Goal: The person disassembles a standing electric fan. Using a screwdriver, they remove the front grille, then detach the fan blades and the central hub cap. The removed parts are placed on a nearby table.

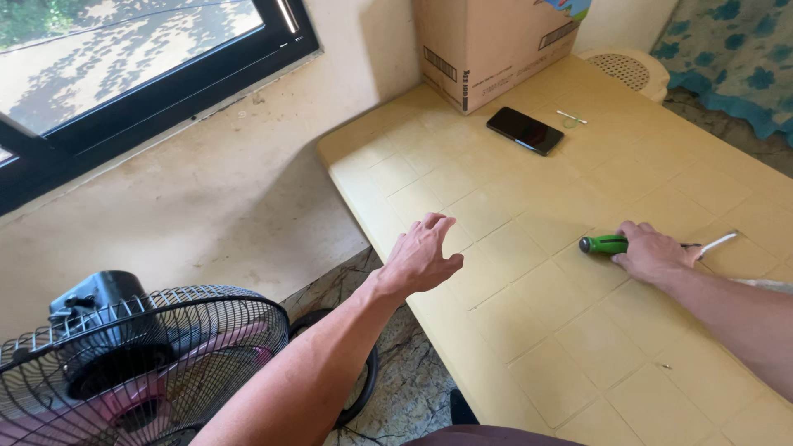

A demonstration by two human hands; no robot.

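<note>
Nearest to me, at about seven o'clock, stood the black wire-cage electric fan with pink blades (140,355), its dark motor housing at the back toward the wall, on the mottled stone floor (405,388) beside the worktop. My left arm passed just over the fan's cage and out toward the centre of the view.

My left hand (419,258) was opened out, fingers spread and a little curled, palm down, holding nothing; it sat over the near left edge of the pale yellow plastic worktop with a moulded tile pattern (512,347), and I could not tell whether it touched the surface or hung just above it.

At three o'clock from it, well apart, my right hand (652,252) lay closed down over the screwdriver with the green and black handle (603,244). The handle's butt stuck out of the hand toward nine o'clock, and the thin metal shaft (717,243) came out the other side toward three o'clock. The tool lay flat on the worktop under my grip.

Farther off, toward twelve o'clock, a black smartphone (524,130) lay face up on the worktop, and just beside it at its two o'clock sat a small white stick with a greenish loop (570,119). Beyond those, a brown cardboard box (487,45) stood at the worktop's far edge against the cream wall (231,182). At eleven o'clock was a black-framed window (157,83), and at two o'clock a blue patterned cloth (735,58).
</note>
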